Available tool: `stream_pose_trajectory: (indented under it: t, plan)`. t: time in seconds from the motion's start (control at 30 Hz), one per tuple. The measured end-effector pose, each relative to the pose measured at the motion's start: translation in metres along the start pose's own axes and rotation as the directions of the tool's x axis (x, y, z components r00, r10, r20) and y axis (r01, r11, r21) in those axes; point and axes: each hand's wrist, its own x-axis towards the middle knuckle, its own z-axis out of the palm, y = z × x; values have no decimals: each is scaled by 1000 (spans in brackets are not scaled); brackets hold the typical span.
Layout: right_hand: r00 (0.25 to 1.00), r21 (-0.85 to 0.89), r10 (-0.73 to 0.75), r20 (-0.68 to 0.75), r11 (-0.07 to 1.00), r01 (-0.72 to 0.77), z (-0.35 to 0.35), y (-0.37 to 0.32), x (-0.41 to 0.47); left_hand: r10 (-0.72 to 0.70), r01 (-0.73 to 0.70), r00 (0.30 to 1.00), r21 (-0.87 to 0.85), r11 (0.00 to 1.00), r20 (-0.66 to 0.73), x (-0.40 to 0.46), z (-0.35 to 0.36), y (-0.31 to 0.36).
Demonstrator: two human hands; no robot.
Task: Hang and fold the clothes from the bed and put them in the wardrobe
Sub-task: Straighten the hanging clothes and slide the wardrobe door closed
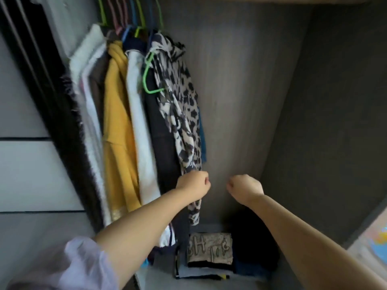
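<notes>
Reaching into the wardrobe (240,91), the left hand (193,186) is curled at the lower part of the leopard-print garment (180,105); whether it pinches the cloth I cannot tell. The right hand (245,188) is a closed fist just beside it, holding nothing. This garment hangs rightmost on the rail, beside the yellow garment (118,126). Folded clothes (209,254) lie below.

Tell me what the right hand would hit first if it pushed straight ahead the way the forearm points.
Most likely the wardrobe's grey back panel. The right hand, fingers curled and holding nothing visible, has only bare panel beyond it; the leopard-print garment hangs off to its left. Depth is hard to judge from this single view.
</notes>
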Motion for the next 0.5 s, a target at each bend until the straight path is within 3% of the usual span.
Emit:
stream_pose_trajectory:
  t: [0.13, 0.23, 0.37, 0.5]
  plan:
    - [995, 39, -54, -86, 998, 58, -29, -67, -23, 2, -3, 998, -28, 1000, -60, -49, -39, -31]
    - [959, 101, -145, -242, 980, 174, -53, -124, -30, -36, 34, 987, -12, 999, -159, -78, -74, -58]
    - [848, 106, -347, -399, 902, 419, -86, -202, -36, -160, 146, 942, -71, 987, -294, -121, -118, -101]
    - [690, 139, -500, -523, 749, 648, -114, -268, -38, -302, 261, 798, -153, 953, -522, -159, -149, -138]
